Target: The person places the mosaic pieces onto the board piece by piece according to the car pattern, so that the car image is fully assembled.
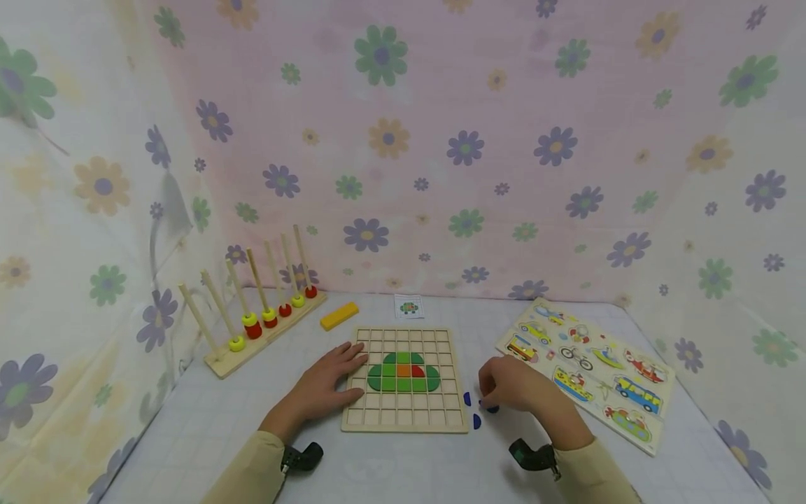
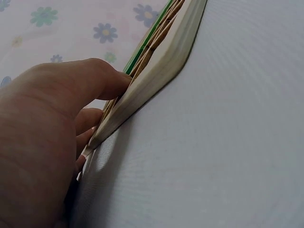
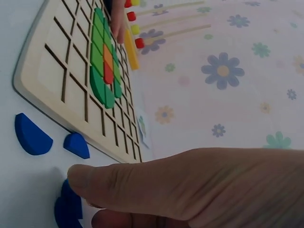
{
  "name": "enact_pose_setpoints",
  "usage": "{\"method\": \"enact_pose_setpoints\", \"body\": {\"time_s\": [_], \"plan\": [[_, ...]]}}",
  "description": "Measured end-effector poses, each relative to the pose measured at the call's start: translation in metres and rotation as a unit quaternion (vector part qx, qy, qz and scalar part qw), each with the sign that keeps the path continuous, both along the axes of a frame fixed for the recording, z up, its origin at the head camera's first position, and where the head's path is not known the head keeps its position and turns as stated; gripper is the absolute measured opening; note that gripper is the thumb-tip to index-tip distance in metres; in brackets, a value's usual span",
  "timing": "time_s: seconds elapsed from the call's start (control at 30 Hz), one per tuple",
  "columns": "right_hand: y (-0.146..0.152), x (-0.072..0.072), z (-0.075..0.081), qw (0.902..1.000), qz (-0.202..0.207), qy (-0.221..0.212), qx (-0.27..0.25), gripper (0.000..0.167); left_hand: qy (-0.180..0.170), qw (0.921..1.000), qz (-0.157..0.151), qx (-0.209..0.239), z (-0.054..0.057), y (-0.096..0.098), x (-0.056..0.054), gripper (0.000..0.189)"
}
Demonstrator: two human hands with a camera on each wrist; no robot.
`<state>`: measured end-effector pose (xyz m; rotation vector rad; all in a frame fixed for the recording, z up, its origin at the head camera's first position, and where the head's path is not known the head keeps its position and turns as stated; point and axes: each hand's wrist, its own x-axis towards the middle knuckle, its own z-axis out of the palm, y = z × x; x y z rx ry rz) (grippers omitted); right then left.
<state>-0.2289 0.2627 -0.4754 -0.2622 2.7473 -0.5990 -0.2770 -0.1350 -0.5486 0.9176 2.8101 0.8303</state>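
Note:
My left hand (image 1: pixel 327 381) rests along the left edge of a wooden grid board (image 1: pixel 378 418), fingers relaxed and thumb tip on its rim (image 2: pixel 142 102). Green square and rounded tiles (image 1: pixel 389 383), an orange tile (image 1: pixel 403 370) and a red rounded tile (image 1: pixel 418 372) sit mid-board. Right of the board, my right hand (image 1: pixel 513 383) is bent low over blue half-round pieces (image 1: pixel 493 409), its thumb tip (image 3: pixel 80 176) overlapping them in the right wrist view. I cannot tell whether it pinches one. Two other blue pieces, one larger-looking (image 3: pixel 32 135) and one nearer the board (image 3: pixel 77 145), lie beside it.
A peg stand (image 1: pixel 277 333) with red and yellow beads stands at the back left, near a yellow block (image 1: pixel 339 316). A small picture card (image 1: pixel 409 306) lies behind the board. A vehicle puzzle board (image 1: pixel 598 371) lies at the right, close to my right hand.

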Motion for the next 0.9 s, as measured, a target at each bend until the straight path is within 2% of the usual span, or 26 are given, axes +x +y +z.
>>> {"method": "enact_pose_setpoints", "body": {"time_s": [0.3, 0.6, 0.73, 0.9], "plan": [[-0.006, 0.000, -0.005, 0.9999, 0.003, 0.003, 0.015, 0.024, -0.004, 1.0000, 0.004, -0.001, 0.000, 0.001, 0.000, 0.070], [-0.008, -0.003, -0.007, 0.9999, -0.002, 0.011, 0.013, 0.018, -0.002, 1.0000, 0.005, 0.001, -0.001, 0.001, 0.000, 0.070], [-0.010, -0.003, -0.004, 0.9994, 0.006, 0.034, -0.005, 0.015, -0.003, 1.0000, 0.004, 0.007, 0.001, 0.002, 0.000, 0.070], [-0.014, -0.003, 0.000, 0.9951, 0.051, 0.079, -0.029, 0.011, -0.001, 1.0000, 0.003, 0.005, 0.000, 0.001, 0.000, 0.070]]}}
